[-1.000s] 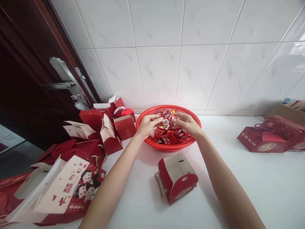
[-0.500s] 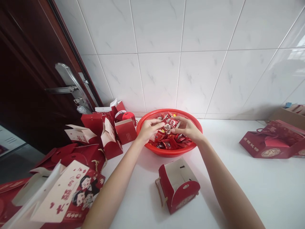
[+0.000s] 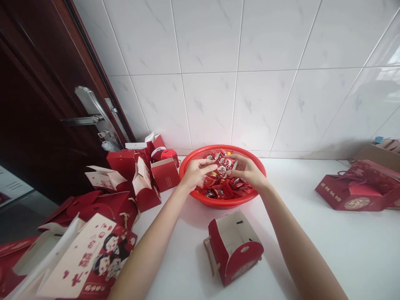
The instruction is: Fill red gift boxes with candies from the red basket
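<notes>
A red plastic basket full of red-wrapped sweets stands against the tiled wall. Above the sweets, my left hand and my right hand hold a red packet with white lettering between them. Each hand pinches one side of it, with thumb and fingers closed. Nearer to me, between my forearms, sits an open red box with a pale inside and a rope handle on its left side.
Many red and cream gift boxes crowd the left side, by a dark door with a metal handle. A dark red box and a cardboard box are at the right, on the white table.
The view has tilted slightly, so everything sits a little lower in it. Both hands keep hold of the packet, almost in the same place over the basket.
</notes>
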`<state>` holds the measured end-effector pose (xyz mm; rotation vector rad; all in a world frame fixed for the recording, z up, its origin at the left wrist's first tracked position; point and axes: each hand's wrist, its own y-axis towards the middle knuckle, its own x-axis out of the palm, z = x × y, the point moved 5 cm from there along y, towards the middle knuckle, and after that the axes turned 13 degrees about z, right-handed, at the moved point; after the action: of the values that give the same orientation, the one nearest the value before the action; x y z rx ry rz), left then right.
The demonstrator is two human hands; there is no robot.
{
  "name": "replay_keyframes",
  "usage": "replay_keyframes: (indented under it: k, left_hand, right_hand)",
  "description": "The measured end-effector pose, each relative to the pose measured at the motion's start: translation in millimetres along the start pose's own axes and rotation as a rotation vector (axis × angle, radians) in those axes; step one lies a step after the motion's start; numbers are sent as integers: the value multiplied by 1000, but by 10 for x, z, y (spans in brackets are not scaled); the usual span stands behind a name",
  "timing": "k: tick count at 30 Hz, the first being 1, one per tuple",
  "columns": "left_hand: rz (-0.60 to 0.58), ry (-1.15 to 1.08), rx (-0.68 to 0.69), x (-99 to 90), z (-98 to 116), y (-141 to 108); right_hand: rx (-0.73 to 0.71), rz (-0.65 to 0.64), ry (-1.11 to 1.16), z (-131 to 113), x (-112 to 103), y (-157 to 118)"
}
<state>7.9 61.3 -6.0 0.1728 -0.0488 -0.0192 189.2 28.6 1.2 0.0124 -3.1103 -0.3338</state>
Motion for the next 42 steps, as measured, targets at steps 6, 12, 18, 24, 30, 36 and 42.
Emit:
replay_keyframes:
  k: [6, 12, 18, 24, 30, 36, 42]
  left_hand:
    - [-3, 8, -30, 12, 3, -12]
    - [-24, -1, -23, 39, 44, -34]
    - [51, -56, -44, -1, 39, -9]
    - [163, -122, -102, -63, 14, 17]
    - [174, -122, -118, -55, 8, 21]
    - [171, -107, -105, -57, 5, 18]
    - [182, -119, -99, -56, 7, 18]
  right_hand:
    - [-41, 52, -74, -23, -25, -4]
    - [-20, 95, -42, -6, -47, 12]
    - [-11, 250, 23, 77, -120, 86]
    - [-61, 381, -217, -5, -327, 100]
    - [-88, 243, -829, -78, -426, 72]
    - [-163, 116, -887, 96, -218, 143]
    - [-149, 96, -804, 214, -230, 183]
